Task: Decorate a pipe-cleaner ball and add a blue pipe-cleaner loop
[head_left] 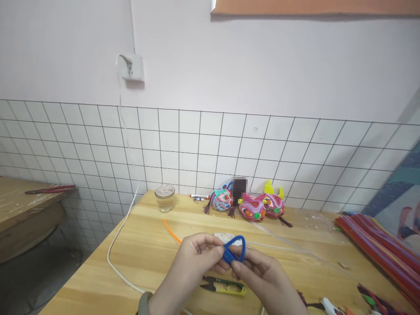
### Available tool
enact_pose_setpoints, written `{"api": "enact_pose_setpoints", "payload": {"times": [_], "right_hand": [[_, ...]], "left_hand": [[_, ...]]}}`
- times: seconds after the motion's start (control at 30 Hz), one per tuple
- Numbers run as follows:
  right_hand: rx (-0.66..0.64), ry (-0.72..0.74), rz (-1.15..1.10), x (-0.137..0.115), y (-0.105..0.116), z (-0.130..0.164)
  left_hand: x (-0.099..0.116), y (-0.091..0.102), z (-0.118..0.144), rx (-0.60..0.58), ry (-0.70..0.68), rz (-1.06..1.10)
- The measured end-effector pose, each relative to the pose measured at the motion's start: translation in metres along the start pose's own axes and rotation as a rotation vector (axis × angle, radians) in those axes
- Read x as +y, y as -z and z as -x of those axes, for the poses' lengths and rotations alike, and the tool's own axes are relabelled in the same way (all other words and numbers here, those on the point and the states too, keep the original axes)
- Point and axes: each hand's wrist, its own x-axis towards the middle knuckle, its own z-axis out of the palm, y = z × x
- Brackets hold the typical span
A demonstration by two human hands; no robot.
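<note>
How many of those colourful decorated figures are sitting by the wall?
3: a blue-pink figure on the left, a pink figure in the middle, a yellow-eared figure on the right. A blurred patch may hide more.

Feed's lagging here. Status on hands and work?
Left hand and right hand both pinch blue pipe cleaner loop. Snips on table below. Nothing blocking.

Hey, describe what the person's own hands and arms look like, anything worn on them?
Both hands are bare, with no gloves or rings visible. The left hand has a grey-green cuff or band at its wrist. The right hand shows a bare wrist, with no sleeve in view.
</note>
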Motion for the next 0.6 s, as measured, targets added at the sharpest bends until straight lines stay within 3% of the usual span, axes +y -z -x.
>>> {"api": "enact_pose_setpoints", "payload": {"times": [0.17,0.37,0.6], "right_hand": [[0.029,-0.01,-0.098,0.0029,0.0035,-0.0017],[-0.01,-0.017,-0.15,0.0014,0.0008,-0.0022],[0.057,-0.03,-0.181,0.0077,0.0001,-0.0047]], "left_hand": [[-0.0041,0.0029,-0.0036,-0.018,0.007,0.04],[-0.0067,0.0021,-0.0033,-0.134,0.034,0.02],[-0.0074,-0.0001,-0.0045,-0.071,0.064,-0.03]]}}
